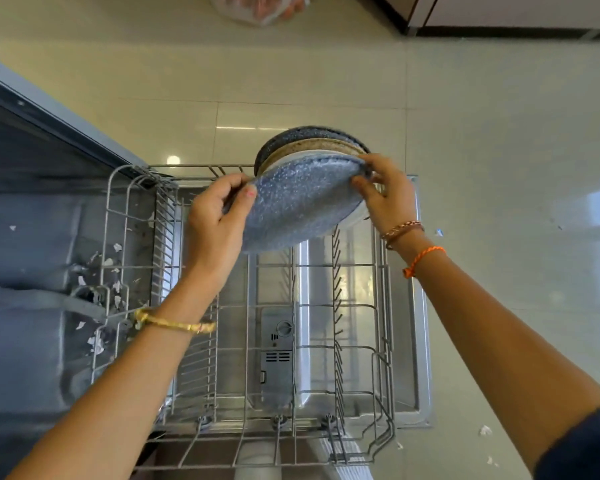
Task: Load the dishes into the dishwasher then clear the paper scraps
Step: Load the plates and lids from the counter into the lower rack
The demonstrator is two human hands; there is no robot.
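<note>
Two hands in view, both on one stack of plates (302, 202). At least three plates are counted in the stack: a speckled blue one nearest the camera, a beige-rimmed one behind it, a dark speckled one at the far side; the exact count cannot be told. The stack is held tilted on edge, above the far end of the dishwasher rack (257, 341). The stack's left edge is pinched by the left hand (215, 220), thumb on the front face, fingers curled behind. The right edge is gripped by the right hand (385, 192), fingers curled over the rim.

One wire rack is pulled out under both hands, over the open dishwasher door (419, 306). Rows of tines are seen below the left hand and below the right hand; the lane between them is free, with the detergent dispenser (277, 355) visible through the wires. No dish is seen in the rack.

Paper scraps (99, 342) are scattered left of the left forearm, many of them, on the dishwasher tub floor near a grey spray arm (42, 299). A few more scraps (485, 430) lie on the tiled floor (499, 150) right of the right forearm. A clear plastic bag (260, 8) lies on the floor far beyond both hands.
</note>
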